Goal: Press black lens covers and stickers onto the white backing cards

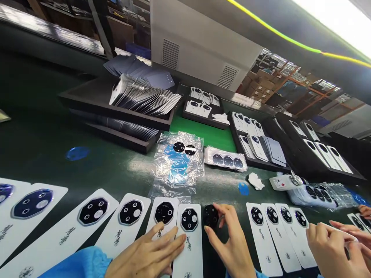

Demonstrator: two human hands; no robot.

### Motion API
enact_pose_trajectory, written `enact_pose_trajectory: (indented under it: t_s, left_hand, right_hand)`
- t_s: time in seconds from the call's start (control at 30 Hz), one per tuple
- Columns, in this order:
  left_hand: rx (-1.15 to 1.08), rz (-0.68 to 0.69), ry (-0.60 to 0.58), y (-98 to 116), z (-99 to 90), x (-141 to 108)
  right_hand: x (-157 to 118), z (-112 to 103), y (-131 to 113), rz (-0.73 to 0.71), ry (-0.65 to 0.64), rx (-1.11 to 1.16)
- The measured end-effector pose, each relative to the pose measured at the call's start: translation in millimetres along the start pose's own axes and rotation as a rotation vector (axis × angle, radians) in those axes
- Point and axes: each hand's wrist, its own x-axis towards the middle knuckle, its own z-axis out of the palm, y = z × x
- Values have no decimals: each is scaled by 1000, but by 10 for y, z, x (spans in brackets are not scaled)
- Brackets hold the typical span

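A: What lies on the belt [52, 127]?
B: White covers in a row; the left hand [146, 255] rests flat, fingers spread, on one cover [188, 243].
A: And the right hand [232, 239]?
B: Its thumb and fingers pinch a black lens ring [210, 216], just right of that cover's top.

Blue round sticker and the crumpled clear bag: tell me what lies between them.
Head view: only bare green belt lies between the blue sticker and the clear bag; nothing rests on that stretch.
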Motion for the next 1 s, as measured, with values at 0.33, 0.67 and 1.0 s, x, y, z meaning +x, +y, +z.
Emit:
enact_pose_trajectory:
  t_s: [0.33,0.67,1.0]
  left_hand:
    - [-149,-125,100,-60,-19,-19]
    - [-46,-237,110,-43,45,44]
    - [-52,-242,105,-40,19,80]
  right_hand:
    - [-137,193,138,-23,-23,82]
    - [-197,312,221,-28,-40,31]
    - [-166,312,221,-19,-26,63]
